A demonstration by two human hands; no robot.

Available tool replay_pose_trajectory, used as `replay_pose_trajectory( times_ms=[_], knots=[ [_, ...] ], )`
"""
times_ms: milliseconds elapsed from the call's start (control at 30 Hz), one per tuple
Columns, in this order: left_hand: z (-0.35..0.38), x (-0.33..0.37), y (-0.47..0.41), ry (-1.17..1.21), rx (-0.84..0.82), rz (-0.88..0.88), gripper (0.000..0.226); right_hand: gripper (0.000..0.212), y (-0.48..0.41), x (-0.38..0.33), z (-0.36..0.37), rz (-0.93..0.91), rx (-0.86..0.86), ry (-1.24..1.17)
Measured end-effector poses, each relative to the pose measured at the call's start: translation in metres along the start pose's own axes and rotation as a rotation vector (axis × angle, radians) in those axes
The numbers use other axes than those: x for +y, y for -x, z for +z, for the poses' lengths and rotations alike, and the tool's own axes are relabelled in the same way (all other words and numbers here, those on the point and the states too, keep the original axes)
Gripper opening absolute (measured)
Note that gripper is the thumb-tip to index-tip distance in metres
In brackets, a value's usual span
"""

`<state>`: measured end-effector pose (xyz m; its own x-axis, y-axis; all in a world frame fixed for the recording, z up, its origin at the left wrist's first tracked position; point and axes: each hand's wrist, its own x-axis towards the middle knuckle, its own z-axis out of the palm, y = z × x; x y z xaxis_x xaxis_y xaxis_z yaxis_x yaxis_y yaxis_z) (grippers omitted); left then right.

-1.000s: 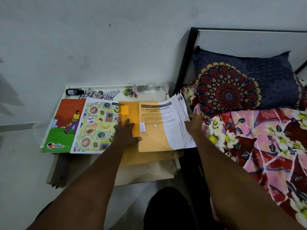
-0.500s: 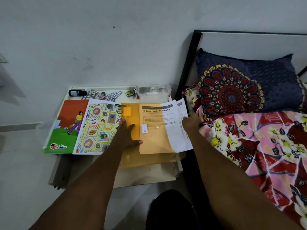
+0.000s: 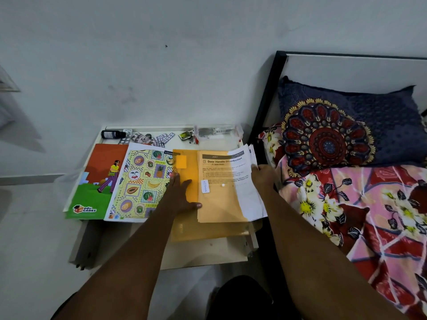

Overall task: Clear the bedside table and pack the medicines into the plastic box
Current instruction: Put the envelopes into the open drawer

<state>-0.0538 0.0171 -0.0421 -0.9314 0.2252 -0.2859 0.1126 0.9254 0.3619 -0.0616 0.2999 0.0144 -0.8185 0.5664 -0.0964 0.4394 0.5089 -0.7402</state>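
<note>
My left hand (image 3: 182, 195): flat, fingers spread, on the orange folder (image 3: 184, 227). My right hand (image 3: 263, 175): grasping the papers' (image 3: 231, 181) right edge. Pill strips (image 3: 161, 139), plastic box (image 3: 217, 135): beyond my fingertips, at the table's (image 3: 184, 146) back edge.

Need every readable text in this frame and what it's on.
"edu GAMES": green-and-orange booklet, bottom corner.
"Door Handle Disinfection": heading on the printed sheets.
"KITCHEN": small white label, handwritten, likely reading.
"CLASS": dark strip on the fruit-pattern book, the rest cut off.
Unreadable: the sheets' body text and header bar, the bottle label, the blister packs.
</note>
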Motion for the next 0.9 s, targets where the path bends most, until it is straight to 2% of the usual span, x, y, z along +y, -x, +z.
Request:
replay_pose_trajectory(
  times_ms=[133, 333, 433, 500, 533, 633, 700, 800, 833, 900],
  knots=[
    [0.0, -0.001, 0.0, 0.017, 0.003, 0.005, 0.111, 0.014, -0.004, 0.0, 0.005, 0.013, -0.095, 0.06],
    [0.001, -0.008, 0.0, 0.048, -0.004, 0.023, 0.114, 0.015, -0.014, 0.002, -0.007, 0.014, -0.171, 0.203],
    [0.003, -0.008, 0.001, 0.069, 0.028, 0.039, 0.113, 0.023, -0.007, -0.003, 0.005, 0.023, -0.255, 0.152],
    [0.002, -0.009, 0.001, 0.095, 0.037, 0.048, 0.113, 0.017, 0.006, -0.008, 0.019, 0.044, -0.314, 0.095],
    [0.002, -0.01, 0.001, 0.106, 0.038, 0.044, 0.113, 0.007, 0.011, -0.009, 0.024, 0.059, -0.302, 0.062],
    [-0.002, -0.013, 0.002, 0.113, 0.014, 0.032, 0.113, 0.023, 0.015, -0.004, 0.03, 0.17, -0.211, -0.068],
    [-0.003, -0.013, 0.001, 0.116, 0.013, 0.03, 0.111, 0.011, 0.017, -0.003, 0.03, 0.248, -0.14, -0.138],
    [-0.001, -0.013, 0.001, 0.131, 0.024, 0.024, 0.111, 0.028, 0.03, -0.007, 0.034, 0.312, 0.013, -0.089],
    [-0.001, -0.012, 0.001, 0.138, 0.028, 0.016, 0.111, 0.03, 0.034, -0.006, 0.037, 0.316, 0.018, -0.061],
    [0.0, -0.011, 0.001, 0.158, 0.031, 0.0, 0.112, 0.032, 0.038, -0.001, 0.04, 0.332, -0.106, -0.143]
  ],
)
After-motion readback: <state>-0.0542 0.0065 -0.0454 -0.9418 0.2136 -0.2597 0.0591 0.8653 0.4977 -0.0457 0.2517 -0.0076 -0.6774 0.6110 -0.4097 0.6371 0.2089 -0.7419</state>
